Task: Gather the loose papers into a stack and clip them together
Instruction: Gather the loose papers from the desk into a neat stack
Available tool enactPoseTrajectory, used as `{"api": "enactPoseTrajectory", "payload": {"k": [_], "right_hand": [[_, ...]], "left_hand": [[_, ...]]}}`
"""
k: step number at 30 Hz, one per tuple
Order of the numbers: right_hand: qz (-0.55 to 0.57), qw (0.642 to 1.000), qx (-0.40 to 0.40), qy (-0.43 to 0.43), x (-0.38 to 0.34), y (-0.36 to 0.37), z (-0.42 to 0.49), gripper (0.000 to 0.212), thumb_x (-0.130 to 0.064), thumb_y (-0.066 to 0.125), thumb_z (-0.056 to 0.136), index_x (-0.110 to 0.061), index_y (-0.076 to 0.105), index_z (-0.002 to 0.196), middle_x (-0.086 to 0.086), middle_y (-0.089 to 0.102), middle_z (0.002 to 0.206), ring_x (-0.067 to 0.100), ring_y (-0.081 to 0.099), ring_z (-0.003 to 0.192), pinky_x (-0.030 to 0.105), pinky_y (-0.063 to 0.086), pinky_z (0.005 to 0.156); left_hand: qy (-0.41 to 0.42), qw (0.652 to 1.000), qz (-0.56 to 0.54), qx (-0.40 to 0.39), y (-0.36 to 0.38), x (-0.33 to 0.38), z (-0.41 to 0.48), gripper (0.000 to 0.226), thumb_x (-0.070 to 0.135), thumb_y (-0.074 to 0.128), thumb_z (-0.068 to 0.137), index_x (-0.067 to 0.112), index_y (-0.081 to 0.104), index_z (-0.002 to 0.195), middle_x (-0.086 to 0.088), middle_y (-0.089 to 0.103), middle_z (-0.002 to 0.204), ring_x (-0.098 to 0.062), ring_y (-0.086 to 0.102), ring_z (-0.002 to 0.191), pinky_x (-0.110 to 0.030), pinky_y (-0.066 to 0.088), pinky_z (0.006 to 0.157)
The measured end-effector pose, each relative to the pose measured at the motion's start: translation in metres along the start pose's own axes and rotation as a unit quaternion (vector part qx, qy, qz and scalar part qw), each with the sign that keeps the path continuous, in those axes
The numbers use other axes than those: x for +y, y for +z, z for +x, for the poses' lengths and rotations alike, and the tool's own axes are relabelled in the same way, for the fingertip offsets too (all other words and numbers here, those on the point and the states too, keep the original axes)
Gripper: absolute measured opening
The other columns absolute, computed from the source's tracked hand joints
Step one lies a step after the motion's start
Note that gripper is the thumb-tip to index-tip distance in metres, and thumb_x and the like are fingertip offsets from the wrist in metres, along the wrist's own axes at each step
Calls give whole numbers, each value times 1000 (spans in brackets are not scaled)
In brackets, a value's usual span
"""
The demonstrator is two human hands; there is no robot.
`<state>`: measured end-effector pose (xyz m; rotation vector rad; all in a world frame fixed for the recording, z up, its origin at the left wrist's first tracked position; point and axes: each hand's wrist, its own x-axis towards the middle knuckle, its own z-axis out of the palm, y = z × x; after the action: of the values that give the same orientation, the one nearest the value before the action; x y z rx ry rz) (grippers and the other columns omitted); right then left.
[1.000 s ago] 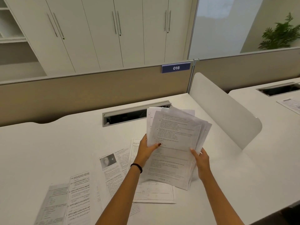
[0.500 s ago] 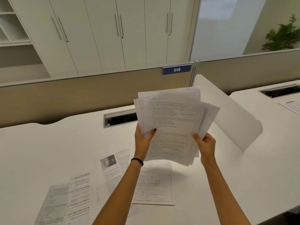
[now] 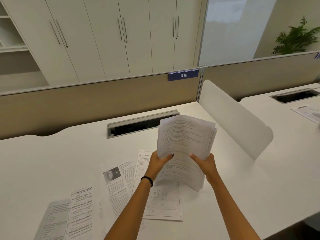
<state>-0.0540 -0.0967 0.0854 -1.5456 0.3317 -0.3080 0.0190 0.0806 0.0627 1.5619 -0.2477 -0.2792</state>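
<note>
A stack of printed papers (image 3: 185, 135) stands nearly upright with its bottom edge down on the white desk (image 3: 52, 161). My left hand (image 3: 158, 161) grips its left edge and my right hand (image 3: 204, 162) grips its right edge. The sheets are roughly lined up, fanned a little at the top right. Several loose sheets lie flat on the desk: one with a diagram (image 3: 162, 203) under the stack, one with a photo (image 3: 117, 181), and two more at the lower left (image 3: 81, 212). No clip is in view.
An open cable tray (image 3: 136, 125) is set in the desk behind the stack. A white divider panel (image 3: 233, 118) stands to the right. The neighbouring desk holds another sheet (image 3: 310, 113). A tan partition with a "016" sign (image 3: 183, 75) runs along the back.
The stack was raised off the desk half a second ago; now it has come down with its bottom edge on the desk, and the sheets are more evenly aligned.
</note>
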Motion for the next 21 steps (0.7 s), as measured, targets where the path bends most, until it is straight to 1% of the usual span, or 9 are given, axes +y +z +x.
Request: {"api": "enactPoseTrajectory", "payload": {"k": [2,4,7,10,12,15,16,18,21], "right_hand": [[6,1000,13,17,10,0,-4,25,-17,74,75,-25,61,95,1,68,91,17,66,84,21,57,57],[16,999,29,34,19,0,-10,22,-13,71,77,-24,61,93,0,67,89,19,65,83,19,56,56],[33,997,55,32,17,5,-12,23,-9,71,77,-15,60,96,1,65,87,16,63,81,14,54,54],[36,997,73,5,2,12,-5,20,-7,72,75,-13,59,91,-2,63,82,12,61,77,11,51,51],[36,997,72,-17,-7,16,0,22,-9,73,75,-12,60,92,-3,63,83,12,61,78,11,52,52],[50,996,65,-24,-11,16,2,21,-8,74,74,-14,62,91,-5,65,83,9,64,76,13,52,53],[51,997,55,-24,-10,15,3,18,-8,73,74,-16,64,87,-5,67,82,10,66,74,14,53,53],[33,999,31,-30,-7,15,3,10,-10,71,76,-16,66,83,0,68,82,17,66,75,17,53,52],[21,999,31,-20,-1,15,3,12,-10,70,78,-12,66,89,1,68,85,20,65,78,17,53,53]], "left_hand": [[-24,999,17,-17,-5,-11,-4,33,24,71,78,22,61,110,-2,68,104,-20,64,99,-16,55,66],[-36,999,18,-9,-9,-18,-7,31,22,72,78,23,61,108,1,67,101,-19,63,98,-13,54,64],[-24,999,0,34,-9,-14,-8,29,20,71,79,22,61,106,1,66,98,-21,63,95,-14,54,62],[10,996,-29,84,-7,5,-4,30,15,71,78,14,62,107,2,65,94,-10,62,87,-13,54,62],[41,993,-39,103,-8,16,-1,31,15,72,78,12,62,107,0,65,95,-10,63,87,-15,55,64],[72,988,-31,130,-14,21,3,21,19,73,76,19,63,95,-1,66,92,-16,64,87,-23,58,67],[72,987,-31,139,-16,21,3,19,21,73,76,22,62,93,0,66,91,-17,64,86,-23,57,65],[72,986,-31,145,-20,19,3,23,23,72,77,22,61,97,2,66,93,-16,65,88,-17,55,61],[57,989,-24,135,-23,15,3,28,23,71,78,22,58,103,4,64,97,-14,63,91,-16,55,61]]}}
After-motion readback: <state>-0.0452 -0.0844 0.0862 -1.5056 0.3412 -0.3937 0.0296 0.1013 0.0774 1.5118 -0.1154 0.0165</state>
